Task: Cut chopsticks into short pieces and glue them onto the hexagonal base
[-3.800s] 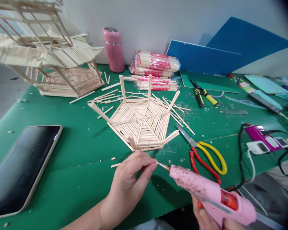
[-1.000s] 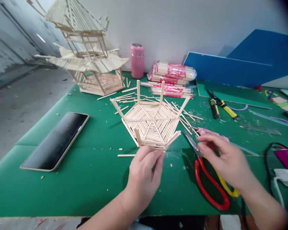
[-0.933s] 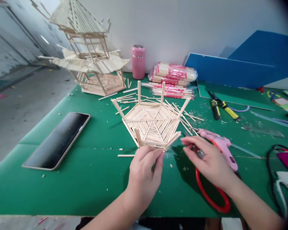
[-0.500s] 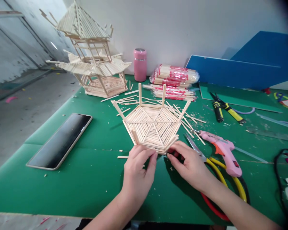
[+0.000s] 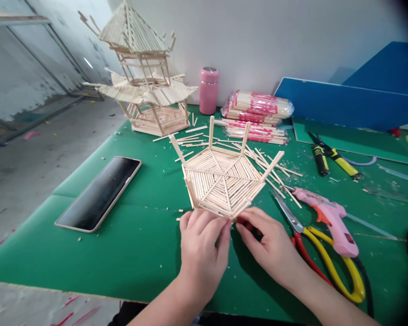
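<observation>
A clear plastic pack of wooden sticks (image 5: 258,104) with red printed wrappers lies near the back edge of the green tabletop (image 5: 129,253); the red print is too small to read. More red-wrapped sticks (image 5: 255,133) lie loose just in front of it. A pink flask (image 5: 208,90) stands upright beside the pack, lid on, so what it holds cannot be told.

The hexagonal stick frame (image 5: 222,181) sits toward the middle of the tabletop, nearer the front edge, with upright posts rising at its corners and loose sticks (image 5: 275,174) scattered behind and to its right. Both hands meet at its near edge. The left hand (image 5: 202,251) comes in from the front edge, palm down, fingers close together and curled, their tips against the frame's near side. The right hand (image 5: 270,246) reaches in from the right, thumb and forefinger pinched together at the frame's near corner; they seem to press a small stick there, though it is mostly hidden under the fingertips.

Just right of the right hand lie scissors with red and yellow handles (image 5: 326,258), and beyond them a pink glue gun (image 5: 329,219) on its side. Yellow-handled cutters (image 5: 331,158) lie farther back toward the right edge. A phone (image 5: 100,192) lies face up, screen dark, near the left edge. A tall stick pagoda model (image 5: 146,72) stands at the back left corner, and blue boards (image 5: 353,104) lean on the wall along the back edge.
</observation>
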Available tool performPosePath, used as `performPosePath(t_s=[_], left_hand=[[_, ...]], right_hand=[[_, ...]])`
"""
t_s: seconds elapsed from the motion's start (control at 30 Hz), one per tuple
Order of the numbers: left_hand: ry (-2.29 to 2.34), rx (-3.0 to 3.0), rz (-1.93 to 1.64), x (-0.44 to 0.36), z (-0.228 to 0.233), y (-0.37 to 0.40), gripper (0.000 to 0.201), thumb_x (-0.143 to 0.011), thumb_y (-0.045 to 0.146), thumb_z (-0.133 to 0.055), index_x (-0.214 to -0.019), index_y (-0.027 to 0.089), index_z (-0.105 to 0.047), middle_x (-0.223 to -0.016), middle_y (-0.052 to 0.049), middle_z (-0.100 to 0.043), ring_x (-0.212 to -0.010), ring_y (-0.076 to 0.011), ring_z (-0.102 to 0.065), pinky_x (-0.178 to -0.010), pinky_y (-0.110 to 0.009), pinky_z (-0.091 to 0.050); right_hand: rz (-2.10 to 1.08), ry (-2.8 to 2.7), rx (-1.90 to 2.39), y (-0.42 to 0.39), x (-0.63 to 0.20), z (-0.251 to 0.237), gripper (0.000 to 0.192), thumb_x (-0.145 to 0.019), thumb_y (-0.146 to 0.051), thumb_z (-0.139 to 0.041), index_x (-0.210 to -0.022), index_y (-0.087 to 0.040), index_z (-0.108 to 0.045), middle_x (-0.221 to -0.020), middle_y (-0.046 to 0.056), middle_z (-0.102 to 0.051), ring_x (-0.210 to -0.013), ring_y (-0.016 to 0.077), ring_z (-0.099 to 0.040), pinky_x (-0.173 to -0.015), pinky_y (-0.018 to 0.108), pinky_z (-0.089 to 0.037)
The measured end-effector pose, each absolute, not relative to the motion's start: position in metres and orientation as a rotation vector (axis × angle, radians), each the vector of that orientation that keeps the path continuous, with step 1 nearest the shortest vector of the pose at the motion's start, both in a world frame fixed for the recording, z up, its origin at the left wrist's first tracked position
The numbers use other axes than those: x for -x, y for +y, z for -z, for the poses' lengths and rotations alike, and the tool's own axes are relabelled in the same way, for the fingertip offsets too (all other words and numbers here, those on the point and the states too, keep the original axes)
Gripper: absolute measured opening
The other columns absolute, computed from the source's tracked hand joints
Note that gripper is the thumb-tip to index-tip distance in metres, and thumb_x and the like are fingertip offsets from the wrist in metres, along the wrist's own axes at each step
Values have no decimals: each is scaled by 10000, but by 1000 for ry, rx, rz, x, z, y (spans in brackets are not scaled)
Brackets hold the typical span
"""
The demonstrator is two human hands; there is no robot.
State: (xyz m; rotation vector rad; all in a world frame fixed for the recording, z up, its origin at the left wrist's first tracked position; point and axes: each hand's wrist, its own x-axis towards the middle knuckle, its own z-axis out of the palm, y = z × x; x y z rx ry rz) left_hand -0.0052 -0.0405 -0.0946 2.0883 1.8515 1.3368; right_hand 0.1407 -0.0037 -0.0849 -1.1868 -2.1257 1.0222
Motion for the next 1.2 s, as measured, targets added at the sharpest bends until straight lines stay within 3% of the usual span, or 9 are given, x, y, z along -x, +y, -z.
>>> performPosePath(t_s=[0.4,1.2], left_hand=[[1928,-2183,-1257,0,96,-41,113,-763,108,-548,-702,171,-618,-641,-5,-644,-644,-173,-542,-702,-360,-326],[1924,-2171,-1321,0,97,-40,127,-769,99,-551,-715,166,-645,-662,-7,-674,-637,-166,-563,-689,-342,-332]], right_hand=[[-1032,-2133,1187,-4,-141,88,198,-850,-176,-445,-992,-210,-578,-869,35,-573,-762,161,-540,-682,291,-435],[-1025,-2127,1171,-4,-142,90,195,-839,-161,-450,-993,-198,-564,-890,31,-570,-740,146,-542,-672,278,-439]])
